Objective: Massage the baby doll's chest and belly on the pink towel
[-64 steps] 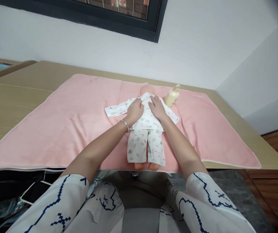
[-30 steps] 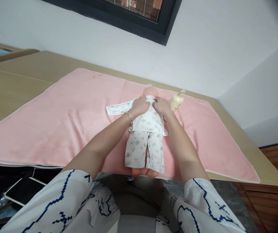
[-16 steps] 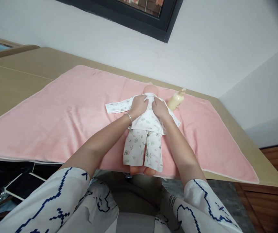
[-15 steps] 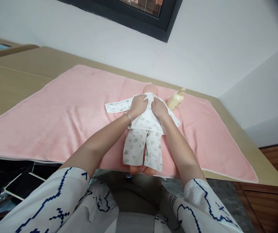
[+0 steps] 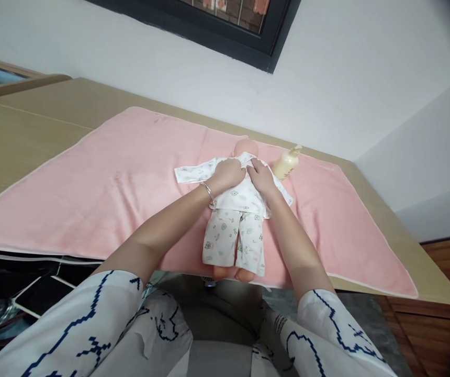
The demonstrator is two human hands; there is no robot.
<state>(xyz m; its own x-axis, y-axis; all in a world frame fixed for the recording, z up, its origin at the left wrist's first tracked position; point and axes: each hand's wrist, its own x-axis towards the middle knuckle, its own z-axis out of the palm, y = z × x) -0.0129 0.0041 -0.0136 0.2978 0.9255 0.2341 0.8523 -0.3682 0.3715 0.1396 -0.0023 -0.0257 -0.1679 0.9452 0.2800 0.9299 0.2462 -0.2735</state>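
Observation:
A baby doll (image 5: 246, 146) lies on the pink blanket with its bald head away from me and its feet at the near edge. It wears a white patterned shirt (image 5: 236, 198) and matching trousers (image 5: 222, 238). Near the collar, my left hand (image 5: 229, 173) is closed on the shirt, its fingers curled under and partly hidden. Close beside it, my right hand (image 5: 260, 177) pinches the shirt's cloth on the other side of the chest. One sleeve stretches out flat to the left; the other is partly covered by my right forearm.
A pale yellow pump bottle (image 5: 286, 163) lies tilted on the pink blanket (image 5: 91, 178), just right of the doll. The blanket covers much of the wooden table (image 5: 32, 115). Behind the table is a wall with a dark window frame (image 5: 276, 47). A dark flat panel (image 5: 40, 296) shows at lower left.
My hands have drawn slightly closer together at the collar, and the left fingers have curled in more. The cloth near the neck is now bunched up. The view has shifted a little.

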